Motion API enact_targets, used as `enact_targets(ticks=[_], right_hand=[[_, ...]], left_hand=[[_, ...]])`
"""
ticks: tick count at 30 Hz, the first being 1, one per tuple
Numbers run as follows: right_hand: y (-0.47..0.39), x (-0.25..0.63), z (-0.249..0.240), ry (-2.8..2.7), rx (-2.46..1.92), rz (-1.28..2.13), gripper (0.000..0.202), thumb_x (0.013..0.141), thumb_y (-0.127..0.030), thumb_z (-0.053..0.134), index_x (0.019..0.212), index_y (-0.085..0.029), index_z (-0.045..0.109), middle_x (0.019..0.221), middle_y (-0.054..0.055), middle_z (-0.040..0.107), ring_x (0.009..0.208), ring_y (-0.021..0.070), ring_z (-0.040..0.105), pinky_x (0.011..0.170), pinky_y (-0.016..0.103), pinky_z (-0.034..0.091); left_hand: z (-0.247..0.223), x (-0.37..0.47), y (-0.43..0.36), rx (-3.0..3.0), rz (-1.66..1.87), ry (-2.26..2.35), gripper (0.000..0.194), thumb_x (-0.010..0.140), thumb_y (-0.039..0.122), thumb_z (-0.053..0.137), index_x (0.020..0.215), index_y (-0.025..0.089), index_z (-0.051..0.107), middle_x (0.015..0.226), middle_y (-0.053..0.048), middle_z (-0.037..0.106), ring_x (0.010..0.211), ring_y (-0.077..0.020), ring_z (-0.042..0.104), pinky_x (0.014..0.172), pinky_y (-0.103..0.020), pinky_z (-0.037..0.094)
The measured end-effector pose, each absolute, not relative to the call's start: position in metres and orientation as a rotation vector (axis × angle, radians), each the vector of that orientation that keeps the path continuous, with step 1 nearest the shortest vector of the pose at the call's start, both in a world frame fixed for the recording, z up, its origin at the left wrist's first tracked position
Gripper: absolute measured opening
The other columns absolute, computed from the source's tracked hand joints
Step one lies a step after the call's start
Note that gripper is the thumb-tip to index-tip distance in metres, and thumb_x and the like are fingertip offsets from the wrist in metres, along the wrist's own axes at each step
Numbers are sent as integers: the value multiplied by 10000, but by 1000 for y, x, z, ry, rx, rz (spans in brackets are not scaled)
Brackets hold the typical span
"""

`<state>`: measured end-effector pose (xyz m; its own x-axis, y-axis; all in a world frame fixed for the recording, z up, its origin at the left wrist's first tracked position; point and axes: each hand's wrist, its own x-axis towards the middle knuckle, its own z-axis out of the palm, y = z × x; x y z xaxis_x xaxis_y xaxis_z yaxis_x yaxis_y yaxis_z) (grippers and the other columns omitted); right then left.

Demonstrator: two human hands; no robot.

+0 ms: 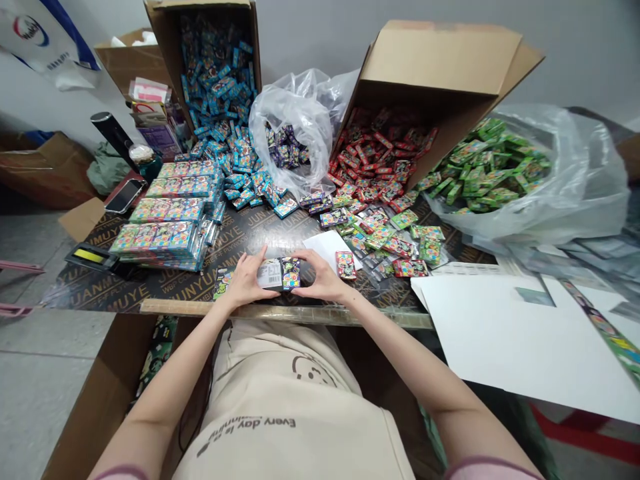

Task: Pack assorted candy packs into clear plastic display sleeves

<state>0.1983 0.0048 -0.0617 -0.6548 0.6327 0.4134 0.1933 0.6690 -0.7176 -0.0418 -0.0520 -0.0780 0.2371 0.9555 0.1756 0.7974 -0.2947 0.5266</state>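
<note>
At the table's front edge, my left hand [245, 280] curves its thumb and fingers around a small grey-white pack with a barcode [271, 273]. My right hand [320, 277] pinches a small dark purple cartoon pack [291, 273] from its right side, and the two packs lie against each other in a row. Part of a green-and-black pack [221, 285] shows to the left of my left hand, partly covered by it. Just right of my right hand, a red pack [345, 265] lies by a white sheet [325, 245].
Stacked wrapped multicolour packs [155, 230] stand at left beside a phone [125, 195]. Behind are an open carton of blue packs [220, 87], a plastic bag of purple packs [295, 127], a carton of red packs [440, 60] and a bag of green packs [590, 160]. White cardboard [490, 340] overhangs at right.
</note>
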Motion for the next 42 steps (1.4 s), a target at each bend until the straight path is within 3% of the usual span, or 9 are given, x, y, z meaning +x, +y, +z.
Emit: enact_targets(ticks=[14,20,25,28,32,35,38,42], right_hand=[[20,220,-44,-2160,-598,1152,703,631,-390,792,1250,-201,517,1202,91,586,1109,247,573,997,409,447],[6,206,-34,-2297,-624,995,725,636,-357,793,1275,-182,499,1209,111,590,1095,261,577,969,414,448],[-3,195,-39,-2384,-625,845,812,643,-533,797,1302,-170,492,1241,155,596,1152,300,552,986,444,413],[-9,195,-42,-2262,-808,747,826,694,-593,741,1367,-219,442,1267,136,610,1198,301,535,1068,490,314],[-27,194,-44,-2298,-872,722,572,913,-492,521,1421,-260,394,1236,95,653,1270,250,499,1156,521,102],[-26,201,-46,-2432,-822,754,512,954,-448,444,1435,-282,391,1359,91,577,1297,235,482,1154,509,115],[11,231,-51,-2184,-1205,507,511,933,-447,469,1410,-269,437,1385,100,547,1325,267,443,1127,508,183],[94,299,-62,-1873,-1828,144,801,766,-532,658,1447,-210,386,1549,185,294,1427,392,218,1084,598,189]], left_hand=[[-65,-49,-56,2141,718,1547,1228,560,515,828,1529,199,143,1223,-116,618,1202,-305,556,1147,-566,228],[-58,-45,-58,2266,727,1446,1176,570,512,809,1518,182,196,1174,-95,641,1133,-286,596,1168,-538,206],[-63,-41,-59,2304,723,1426,1201,585,547,793,1524,176,141,1193,-107,636,1149,-291,591,1161,-542,213],[-67,-39,-57,2269,786,1534,1198,613,555,782,1527,191,98,1203,-110,631,1160,-299,586,1143,-558,241],[-70,-31,-53,2271,867,1576,1181,635,554,772,1528,206,82,1194,-104,635,1154,-300,583,1130,-553,269],[-74,-22,-50,2276,831,1582,1176,649,560,759,1531,211,63,1189,-105,636,1117,-297,592,1111,-553,291],[-83,-17,-50,2304,717,1628,1147,654,558,755,1527,199,105,1187,-119,631,1097,-309,584,1082,-557,317],[-97,-16,-51,2411,537,1638,996,694,530,722,1499,183,248,1170,-126,618,1086,-318,556,1077,-550,312]])
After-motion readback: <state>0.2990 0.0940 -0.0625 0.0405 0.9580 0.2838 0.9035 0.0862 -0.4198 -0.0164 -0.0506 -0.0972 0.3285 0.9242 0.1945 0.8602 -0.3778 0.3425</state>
